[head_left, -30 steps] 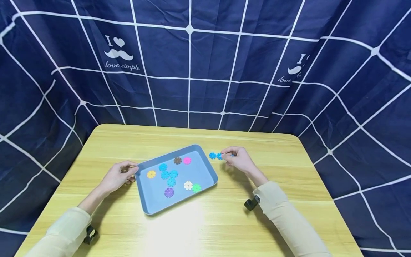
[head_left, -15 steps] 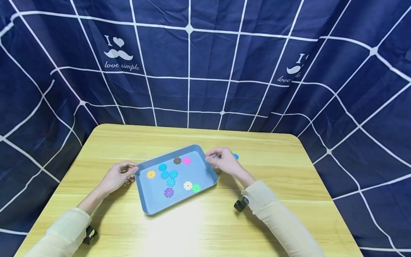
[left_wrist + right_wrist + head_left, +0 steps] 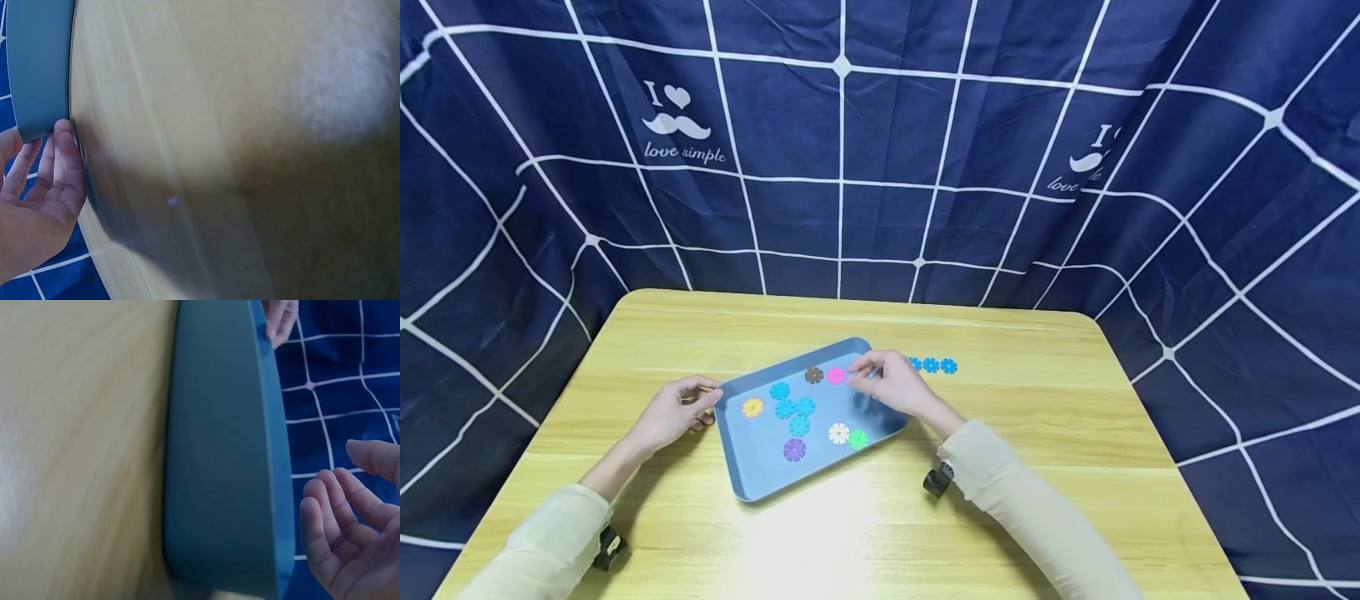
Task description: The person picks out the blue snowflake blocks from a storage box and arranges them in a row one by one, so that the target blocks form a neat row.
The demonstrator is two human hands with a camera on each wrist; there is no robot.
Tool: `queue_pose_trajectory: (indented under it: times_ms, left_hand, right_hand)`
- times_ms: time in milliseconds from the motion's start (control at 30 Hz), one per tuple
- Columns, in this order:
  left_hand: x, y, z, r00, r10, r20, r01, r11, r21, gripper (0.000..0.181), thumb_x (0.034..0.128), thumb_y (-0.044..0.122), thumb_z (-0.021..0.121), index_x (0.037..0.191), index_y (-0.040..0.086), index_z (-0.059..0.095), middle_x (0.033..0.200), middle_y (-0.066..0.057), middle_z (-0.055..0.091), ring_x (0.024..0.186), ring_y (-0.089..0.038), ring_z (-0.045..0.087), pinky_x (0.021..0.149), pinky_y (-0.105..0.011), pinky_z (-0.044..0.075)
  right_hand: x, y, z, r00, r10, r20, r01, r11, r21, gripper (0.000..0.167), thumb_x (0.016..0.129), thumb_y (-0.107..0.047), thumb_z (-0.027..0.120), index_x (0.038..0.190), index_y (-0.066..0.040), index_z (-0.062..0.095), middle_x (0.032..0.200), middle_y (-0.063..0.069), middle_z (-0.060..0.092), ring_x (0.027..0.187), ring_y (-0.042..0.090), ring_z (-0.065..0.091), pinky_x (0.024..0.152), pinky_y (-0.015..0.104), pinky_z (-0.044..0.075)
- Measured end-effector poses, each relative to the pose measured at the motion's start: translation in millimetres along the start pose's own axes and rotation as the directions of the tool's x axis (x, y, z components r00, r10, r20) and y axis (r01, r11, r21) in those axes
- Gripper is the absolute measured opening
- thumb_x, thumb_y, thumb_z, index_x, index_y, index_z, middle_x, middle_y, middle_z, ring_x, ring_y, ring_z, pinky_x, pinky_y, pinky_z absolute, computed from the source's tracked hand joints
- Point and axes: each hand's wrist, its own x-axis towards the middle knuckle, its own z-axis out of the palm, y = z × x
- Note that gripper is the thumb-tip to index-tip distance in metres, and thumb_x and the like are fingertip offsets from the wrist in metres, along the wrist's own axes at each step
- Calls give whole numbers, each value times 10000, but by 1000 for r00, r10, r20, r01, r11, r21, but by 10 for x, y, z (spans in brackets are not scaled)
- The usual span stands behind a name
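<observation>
Pinching the tray [image 3: 756,471] (lower ctr, head view) at its left end: L hand [image 3: 670,412]. Only head view shows the discs [image 3: 786,408] inside, incl. pink disc [image 3: 836,376] just left of R hand [image 3: 891,385]; R wrist cam adds a bare gap betw. R thumb & fingers. Vs 0.5 s ago, R hand's shifted left over tray, & more blue discs [image 3: 931,365] show right of ctr.

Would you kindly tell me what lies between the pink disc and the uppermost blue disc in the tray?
The brown disc lies between the pink disc and that blue disc, in the tray, as the head view shows.
</observation>
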Motion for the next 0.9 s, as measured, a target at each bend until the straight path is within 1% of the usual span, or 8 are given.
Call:
queue_pose_trajectory:
  times_ms: [200, 300, 400, 533, 600, 767, 833, 900]
  left_hand:
    - [6, 7, 0, 1000, -2, -1, 2, 1000, 13, 364, 1088, 169, 596, 1326, -106, 617, 879, -95, 719, 733, -125, 675, 654, -263, 622]
    - [0, 22, 1, 1000, -1, -3, 1, 1000, 16, 364, 1088, 170, 596, 1327, -104, 619, 888, -103, 722, 734, -128, 676, 653, -264, 622]
    - [-9, 34, 2, 1000, -1, -4, 1, 1000, 13, 365, 1086, 171, 601, 1325, -103, 621, 890, -104, 723, 733, -126, 675, 653, -262, 622]
    - [-19, 56, -5, 1000, -2, -6, 2, 1000, 1, 364, 1080, 177, 612, 1312, -104, 627, 867, -82, 712, 731, -119, 672, 655, -258, 620]
    - [-23, 62, -11, 1000, -1, -4, 1, 1000, -5, 366, 1081, 179, 611, 1309, -106, 625, 860, -69, 706, 729, -117, 670, 655, -258, 619]
    - [-28, 73, -12, 1000, -1, -6, 1, 1000, -4, 362, 1079, 177, 615, 1305, -105, 626, 849, -64, 706, 727, -117, 671, 654, -259, 620]
    - [-27, 78, -10, 1000, -2, -9, 2, 1000, -2, 360, 1075, 181, 622, 1301, -100, 632, 842, -65, 707, 726, -117, 674, 655, -260, 621]
    - [-26, 80, -12, 1000, 2, -5, -2, 1000, 0, 364, 1077, 184, 620, 1303, -101, 631, 840, -64, 708, 727, -119, 673, 654, -261, 621]
  right_hand:
    - [74, 12, 144, 999, -12, 31, 14, 999, -52, 242, 954, -188, 778, 1148, -45, 763, 996, 86, 751, 785, 274, 707, 631, 252, 553]
    - [106, 29, 214, 999, -13, 48, 15, 999, -46, 238, 950, -169, 785, 1148, -41, 760, 1004, 94, 753, 756, 240, 719, 635, 277, 593]
    - [139, 40, 282, 998, -13, 58, 17, 998, -59, 231, 948, -162, 789, 1149, -51, 760, 1015, 93, 761, 759, 211, 729, 673, 273, 608]
    - [191, 51, 368, 997, -27, 70, 34, 993, -113, 227, 937, -180, 802, 1133, -68, 773, 1005, 70, 780, 780, 102, 689, 740, 239, 582]
    - [210, 50, 405, 996, -33, 85, 43, 992, -119, 218, 933, -175, 805, 1121, -68, 779, 976, 53, 779, 778, 69, 656, 736, 225, 557]
    - [260, 81, 484, 990, -34, 134, 44, 996, -78, 227, 936, -153, 804, 1130, -39, 775, 904, 34, 760, 706, 64, 617, 669, 200, 525]
    - [276, 89, 509, 989, -34, 143, 46, 995, -86, 240, 941, -151, 798, 1143, -26, 769, 899, 27, 761, 704, 52, 622, 679, 194, 540]
    - [286, 82, 529, 989, -34, 146, 51, 992, -115, 244, 944, -150, 791, 1149, -18, 766, 894, 12, 760, 730, 40, 636, 716, 190, 553]
